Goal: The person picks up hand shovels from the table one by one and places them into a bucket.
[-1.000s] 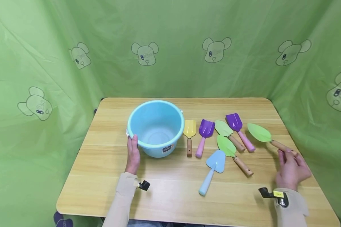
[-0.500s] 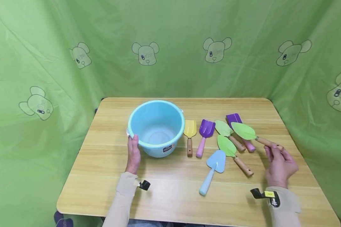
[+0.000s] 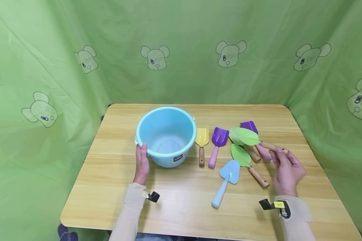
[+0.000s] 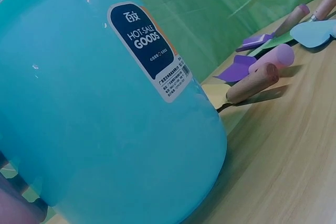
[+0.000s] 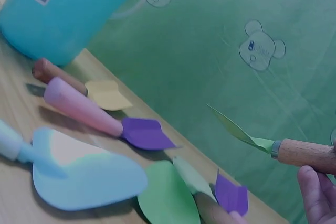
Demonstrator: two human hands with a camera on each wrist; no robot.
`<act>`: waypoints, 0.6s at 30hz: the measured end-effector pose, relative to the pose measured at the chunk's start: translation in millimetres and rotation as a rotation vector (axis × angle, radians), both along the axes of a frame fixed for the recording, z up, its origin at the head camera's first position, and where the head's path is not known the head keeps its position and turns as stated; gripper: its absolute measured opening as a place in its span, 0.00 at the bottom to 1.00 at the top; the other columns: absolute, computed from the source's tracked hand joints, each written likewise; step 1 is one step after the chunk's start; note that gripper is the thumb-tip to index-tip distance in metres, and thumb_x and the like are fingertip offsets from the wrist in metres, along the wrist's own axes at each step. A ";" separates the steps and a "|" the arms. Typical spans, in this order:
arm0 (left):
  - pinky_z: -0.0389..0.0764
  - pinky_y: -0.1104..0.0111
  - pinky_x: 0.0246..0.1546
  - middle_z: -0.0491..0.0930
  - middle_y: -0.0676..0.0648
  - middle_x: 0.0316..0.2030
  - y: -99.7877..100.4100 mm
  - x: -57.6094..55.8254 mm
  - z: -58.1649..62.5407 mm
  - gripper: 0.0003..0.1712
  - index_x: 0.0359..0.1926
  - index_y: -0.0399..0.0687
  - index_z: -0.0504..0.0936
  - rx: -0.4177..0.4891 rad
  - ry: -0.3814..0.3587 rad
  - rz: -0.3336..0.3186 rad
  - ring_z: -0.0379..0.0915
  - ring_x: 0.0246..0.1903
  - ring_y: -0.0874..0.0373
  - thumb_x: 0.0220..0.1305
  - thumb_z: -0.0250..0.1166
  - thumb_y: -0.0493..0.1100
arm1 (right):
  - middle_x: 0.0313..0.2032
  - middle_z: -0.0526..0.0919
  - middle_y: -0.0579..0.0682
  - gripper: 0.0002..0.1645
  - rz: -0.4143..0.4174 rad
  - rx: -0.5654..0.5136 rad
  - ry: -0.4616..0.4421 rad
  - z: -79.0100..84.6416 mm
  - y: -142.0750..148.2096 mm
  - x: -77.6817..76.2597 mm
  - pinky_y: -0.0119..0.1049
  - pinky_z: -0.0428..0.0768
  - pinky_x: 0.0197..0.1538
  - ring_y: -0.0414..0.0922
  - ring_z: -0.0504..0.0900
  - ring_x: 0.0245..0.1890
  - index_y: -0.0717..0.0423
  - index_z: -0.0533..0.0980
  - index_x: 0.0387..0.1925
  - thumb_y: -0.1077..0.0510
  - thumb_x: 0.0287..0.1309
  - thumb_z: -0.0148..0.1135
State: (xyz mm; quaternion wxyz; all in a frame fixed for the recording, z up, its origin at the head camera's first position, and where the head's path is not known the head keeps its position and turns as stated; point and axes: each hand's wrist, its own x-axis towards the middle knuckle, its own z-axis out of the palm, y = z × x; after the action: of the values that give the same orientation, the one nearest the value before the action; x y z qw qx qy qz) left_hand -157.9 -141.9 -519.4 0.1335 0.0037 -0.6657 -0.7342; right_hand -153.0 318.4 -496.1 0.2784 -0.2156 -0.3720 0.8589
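Observation:
My left hand (image 3: 142, 165) rests against the near left side of a light blue bucket (image 3: 162, 161), its fingers fairly straight along the wall. The bucket stands upright, and nothing shows inside it. Above the table my right hand (image 3: 288, 174) pinches the wooden handle of a green leaf-shaped garden trowel (image 3: 250, 137). That trowel's handle (image 5: 304, 155) lies between thumb and fingers in the right wrist view, clear of the tools below. Its blade covers part of a paler green leaf-shaped trowel (image 3: 235, 133) in the head view.
On the table (image 3: 108, 187) right of the bucket lie a yellow shovel (image 3: 201, 136), a purple shovel (image 3: 220, 136) with pink handle, another purple shovel (image 3: 249, 126), a bright green trowel (image 3: 240, 154) and a light blue trowel (image 3: 230, 171). Green curtain (image 3: 193, 83) hangs behind.
My right hand has lifted the green trowel from the table's right side and carried it left over the other tools. My left hand stays at the bucket.

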 end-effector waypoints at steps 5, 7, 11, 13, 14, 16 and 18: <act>0.52 0.39 0.79 0.62 0.34 0.75 -0.2 -0.2 0.5 0.35 0.83 0.58 0.49 0.004 0.011 -0.004 0.57 0.75 0.33 0.80 0.41 0.56 | 0.34 0.89 0.61 0.15 0.034 0.017 0.024 4.9 -7.6 -1.2 0.38 0.89 0.45 0.51 0.92 0.35 0.78 0.80 0.38 0.73 0.49 0.76; 0.53 0.39 0.79 0.62 0.34 0.75 0.1 -0.4 0.5 0.35 0.83 0.59 0.49 0.002 0.016 -0.001 0.58 0.75 0.33 0.80 0.41 0.56 | 0.34 0.89 0.62 0.15 0.049 0.027 0.037 6.9 -10.2 -0.8 0.38 0.89 0.46 0.51 0.92 0.35 0.78 0.80 0.38 0.73 0.50 0.76; 0.53 0.39 0.79 0.62 0.34 0.75 0.5 -0.4 -0.1 0.35 0.83 0.60 0.50 0.000 0.028 0.003 0.58 0.74 0.34 0.79 0.41 0.55 | 0.35 0.89 0.63 0.13 0.074 0.052 0.055 11.1 -15.3 1.0 0.38 0.89 0.45 0.51 0.92 0.34 0.78 0.79 0.35 0.73 0.52 0.75; 0.54 0.39 0.78 0.63 0.34 0.75 0.6 -0.7 -0.6 0.35 0.83 0.60 0.51 0.001 0.030 0.004 0.59 0.74 0.33 0.79 0.41 0.55 | 0.34 0.89 0.63 0.12 0.080 0.057 0.052 13.3 -17.8 1.8 0.38 0.89 0.45 0.50 0.92 0.32 0.77 0.79 0.35 0.73 0.52 0.75; 0.54 0.39 0.78 0.63 0.34 0.75 0.5 -0.9 -0.9 0.34 0.82 0.61 0.51 0.002 0.031 0.003 0.59 0.74 0.33 0.79 0.41 0.55 | 0.34 0.89 0.63 0.12 0.084 0.053 0.048 14.6 -19.0 2.3 0.38 0.89 0.45 0.50 0.92 0.32 0.77 0.79 0.35 0.73 0.52 0.75; 0.53 0.39 0.79 0.63 0.35 0.75 0.3 -1.1 -1.2 0.34 0.82 0.61 0.51 0.002 0.031 0.002 0.58 0.74 0.33 0.79 0.41 0.55 | 0.33 0.89 0.62 0.13 0.091 0.043 0.040 17.5 -21.3 3.0 0.38 0.89 0.44 0.50 0.92 0.31 0.77 0.79 0.36 0.73 0.51 0.75; 0.53 0.39 0.79 0.63 0.35 0.75 0.3 -1.2 -1.4 0.34 0.82 0.61 0.51 0.002 0.027 0.002 0.58 0.74 0.34 0.79 0.41 0.55 | 0.33 0.89 0.62 0.14 0.101 0.027 0.034 20.3 -23.4 3.5 0.38 0.89 0.43 0.51 0.92 0.31 0.77 0.80 0.37 0.73 0.50 0.76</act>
State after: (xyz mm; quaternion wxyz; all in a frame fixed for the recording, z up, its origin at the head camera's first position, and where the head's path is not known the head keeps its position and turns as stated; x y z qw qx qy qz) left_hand -159.0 -141.6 -520.8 0.1432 -0.0056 -0.6630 -0.7348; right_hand -149.5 295.0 -475.7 0.2440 -0.1782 -0.3892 0.8702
